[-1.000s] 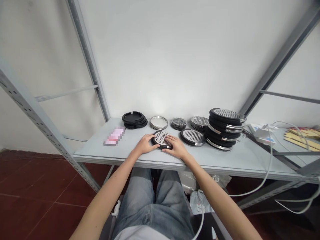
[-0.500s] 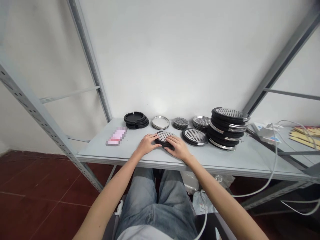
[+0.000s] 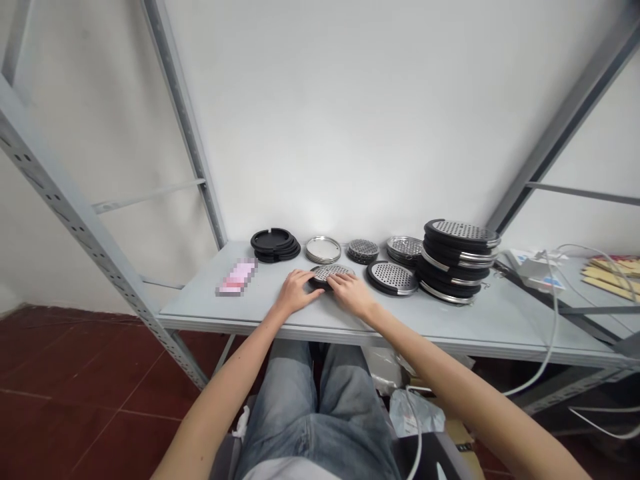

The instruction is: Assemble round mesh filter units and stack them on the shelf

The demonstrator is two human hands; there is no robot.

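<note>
A round perforated metal disc in a black rim (image 3: 330, 271) lies on the table in front of me. My left hand (image 3: 295, 292) grips its left edge, the fingers on the rim and the thumb at the near side. From the right, my right hand (image 3: 352, 293) presses bent fingers on the near part of the disc and hides the rim there. A similar black-rimmed disc (image 3: 393, 276) lies just right of that hand. Behind the held disc are a stack of shiny metal rings or shallow lids (image 3: 323, 249) and a pile of small perforated discs (image 3: 363, 251).
Black rubber-like rings (image 3: 275, 244) are piled at the back left, near a blurred pink item (image 3: 237, 277). Further perforated metal discs (image 3: 404, 247) and a tall stack of rimmed discs (image 3: 456, 261) stand right. A white cable (image 3: 554, 333) hangs over the table's right edge.
My right hand has slid left over the near side of the disc, and its fingers are more bent. My left hand stays at the left edge. The view has shifted slightly.
</note>
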